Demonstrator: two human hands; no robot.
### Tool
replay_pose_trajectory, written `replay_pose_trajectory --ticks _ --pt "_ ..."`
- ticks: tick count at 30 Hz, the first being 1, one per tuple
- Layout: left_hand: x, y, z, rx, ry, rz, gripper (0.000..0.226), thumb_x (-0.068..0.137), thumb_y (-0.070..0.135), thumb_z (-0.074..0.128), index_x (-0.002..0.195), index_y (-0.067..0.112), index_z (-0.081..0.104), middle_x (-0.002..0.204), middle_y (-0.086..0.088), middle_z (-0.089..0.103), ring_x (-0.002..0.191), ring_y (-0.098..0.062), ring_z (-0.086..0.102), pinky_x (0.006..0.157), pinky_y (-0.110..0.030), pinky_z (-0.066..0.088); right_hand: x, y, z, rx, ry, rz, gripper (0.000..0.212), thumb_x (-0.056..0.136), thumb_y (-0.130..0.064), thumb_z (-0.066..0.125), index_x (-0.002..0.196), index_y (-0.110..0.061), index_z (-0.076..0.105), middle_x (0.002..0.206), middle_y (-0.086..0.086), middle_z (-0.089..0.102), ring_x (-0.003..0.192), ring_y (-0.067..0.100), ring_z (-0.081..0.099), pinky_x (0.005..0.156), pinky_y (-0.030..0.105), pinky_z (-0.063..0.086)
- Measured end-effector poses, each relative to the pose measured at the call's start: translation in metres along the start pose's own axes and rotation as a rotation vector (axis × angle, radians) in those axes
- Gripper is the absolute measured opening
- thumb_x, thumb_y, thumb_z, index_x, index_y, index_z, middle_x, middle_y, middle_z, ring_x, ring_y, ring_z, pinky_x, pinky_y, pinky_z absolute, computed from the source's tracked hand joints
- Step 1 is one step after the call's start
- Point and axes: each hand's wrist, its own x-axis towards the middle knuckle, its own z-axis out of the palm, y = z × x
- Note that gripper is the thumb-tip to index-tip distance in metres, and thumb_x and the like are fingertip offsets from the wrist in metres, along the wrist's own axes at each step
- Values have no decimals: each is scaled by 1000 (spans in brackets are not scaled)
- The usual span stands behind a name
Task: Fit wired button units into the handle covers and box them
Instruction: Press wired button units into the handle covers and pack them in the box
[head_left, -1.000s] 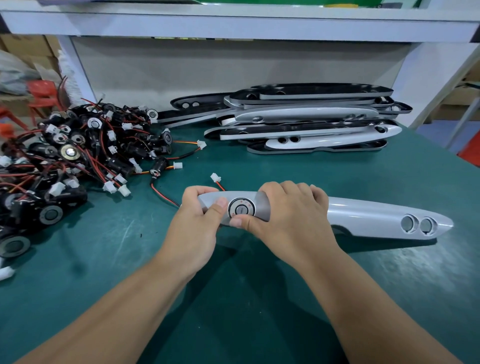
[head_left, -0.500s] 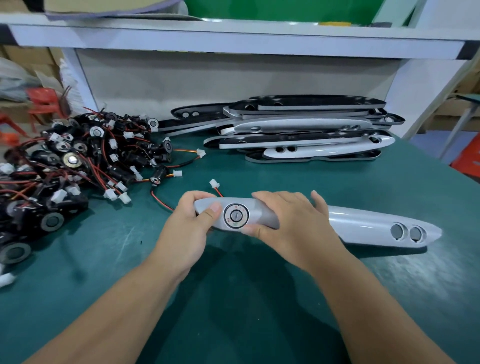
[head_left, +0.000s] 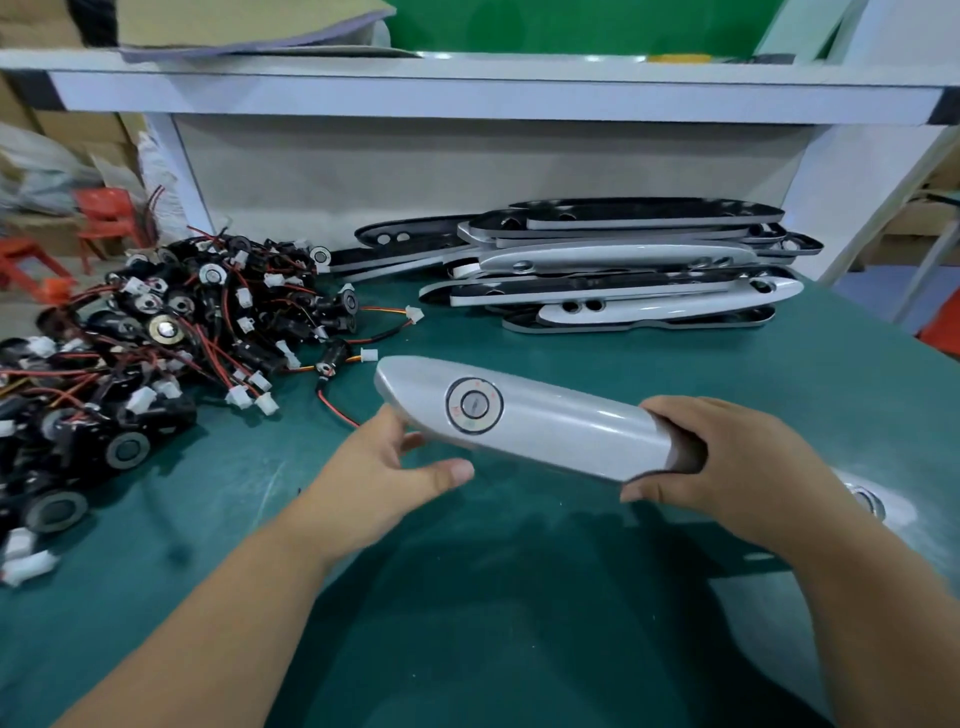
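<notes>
Head view: grey handle cover (head_left: 561, 431) held over the middle of the bench (head_left: 467, 597), one round button unit (head_left: 474, 405) seated in its face near the left end. Right hand (head_left: 727, 467) wrapped around the cover's mid-section, fingers and thumb curled on it. Left hand (head_left: 374, 467) relaxed and spread, fingers just under the cover's left tip, thumb free. Heap of wired button units (head_left: 156, 338) along the left edge — stack of bare covers (head_left: 623, 260) at the far edge.

Even light from above throws a broad soft shadow on the green mat (head_left: 467, 597) near me. Glare streaks the handle cover (head_left: 561, 431); the shelf (head_left: 467, 93) bows toward the frame edges.
</notes>
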Motion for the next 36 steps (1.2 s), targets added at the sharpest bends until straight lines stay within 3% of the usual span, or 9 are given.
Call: replay_pose_trajectory --ticks 7,10,13,16,19,21,24,28,36 --pt "1 3 6 256 240 223 32 67 -1 82 64 28 68 72 38 64 76 22 58 69 2 41 -3 -11 -2 22 -1 -60 71 40 -87 49 98 -47 48 94 -26 54 88 -3 48 67 21 41" --pt "1 11 6 372 335 277 36 64 14 68 87 41 65 72 46 59 76 28 53 68 4 38 -5 -15 -7 33 20 -65 68 40 -87 48 97 -49 47 94 -27 55 88 -2 49 65 19 39" --pt "2 9 7 419 356 285 19 64 17 66 67 36 65 71 47 57 75 29 51 66 5 36 -6 -17 -9 28 19 -64 64 42 -86 50 96 -50 48 93 -29 55 87 -3 49 62 19 38" --pt "4 6 7 347 280 218 18 69 18 71 85 25 69 80 35 65 82 21 56 72 0 40 -7 -17 -6 24 -13 -30 61 43 -83 55 94 -50 49 90 -28 56 86 -5 49 62 20 37" --pt "4 1 -5 118 107 27 57 62 30 77 115 30 55 115 18 63 115 1 54 100 -22 40 -5 -11 -5 8 32 36 55 49 -76 61 92 -43 51 80 -20 57 81 -4 49 62 23 40" --pt "4 1 -5 -136 26 -6 75 58 27 76 127 30 47 118 16 61 116 -2 52 96 -24 42 -5 -9 -5 -47 72 69 51 53 -75 60 87 -40 49 77 -19 54 77 -4 47 58 21 36" --pt "8 1 6 -311 182 -25 68 60 13 81 117 28 47 102 11 64 96 -4 58 83 -20 49 -3 -18 0 -154 83 48 48 57 -76 58 80 -37 42 70 -14 48 72 -2 42 53 19 26" --pt "12 0 11 -182 391 -13 45 79 0 71 106 27 47 88 10 65 74 3 58 72 -19 47 -4 -33 7 -214 117 10 49 59 -77 54 76 -36 34 66 -14 45 68 8 40 51 18 21" --pt "13 3 6 -282 475 -31 51 56 13 76 99 22 51 89 -5 59 82 -15 57 81 -31 48 -2 -39 14 -216 100 -11 51 60 -78 52 73 -34 31 67 -13 45 70 11 39 53 13 18"
